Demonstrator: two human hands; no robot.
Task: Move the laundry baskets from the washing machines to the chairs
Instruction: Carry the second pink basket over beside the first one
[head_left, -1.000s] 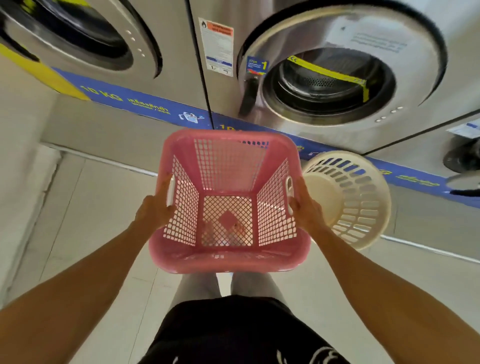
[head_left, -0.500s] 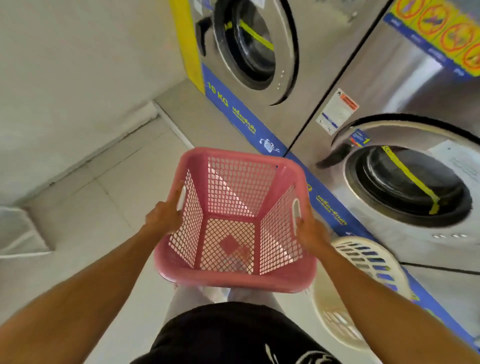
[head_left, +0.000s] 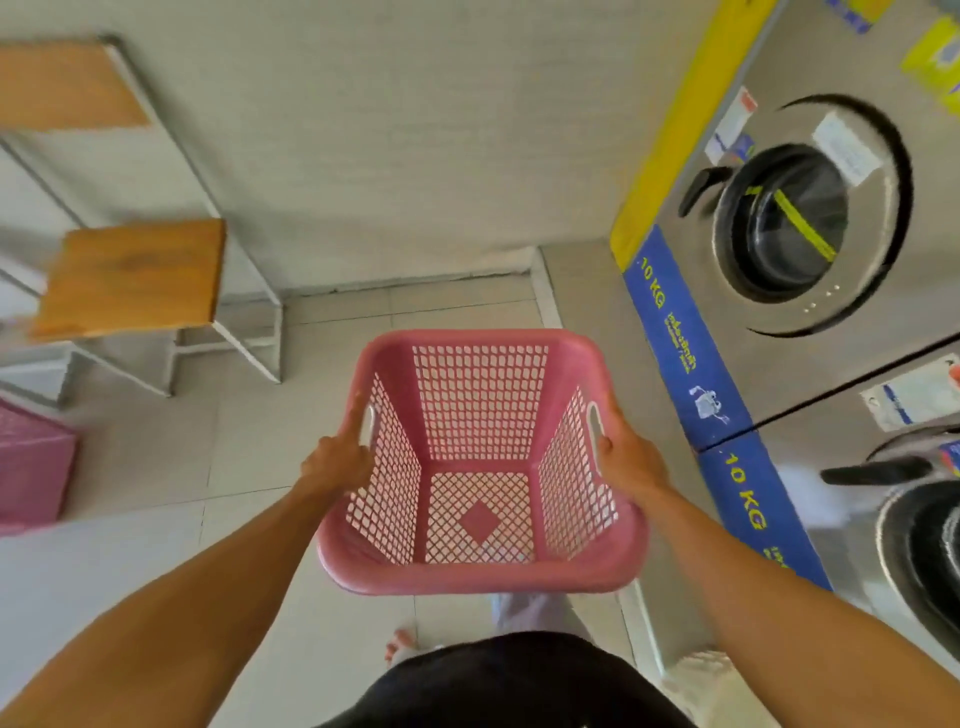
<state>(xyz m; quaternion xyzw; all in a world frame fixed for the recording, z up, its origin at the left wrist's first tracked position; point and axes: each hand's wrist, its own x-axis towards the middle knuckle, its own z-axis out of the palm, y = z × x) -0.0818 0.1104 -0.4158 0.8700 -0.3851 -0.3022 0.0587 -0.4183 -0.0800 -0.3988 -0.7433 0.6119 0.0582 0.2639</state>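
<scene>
I carry an empty pink square laundry basket (head_left: 480, 395) in front of my waist, above the tiled floor. My left hand (head_left: 335, 462) grips its left handle slot and my right hand (head_left: 626, 457) grips the right one. A chair with a wooden seat (head_left: 130, 275) and white metal legs stands at the upper left by the wall. The washing machines (head_left: 800, 234) line the right side, their round doors facing me.
A second pink basket (head_left: 31, 462) shows at the left edge, below the chair. A wooden shelf or table top (head_left: 62, 88) sits in the top left corner. A cream basket's rim (head_left: 701, 670) peeks out at the bottom right. A grey wall lies ahead.
My view has swung left, away from the washing machines, which now sit at the right. The chair and the second pink basket have come into view. The cream basket has slid nearly out of frame.
</scene>
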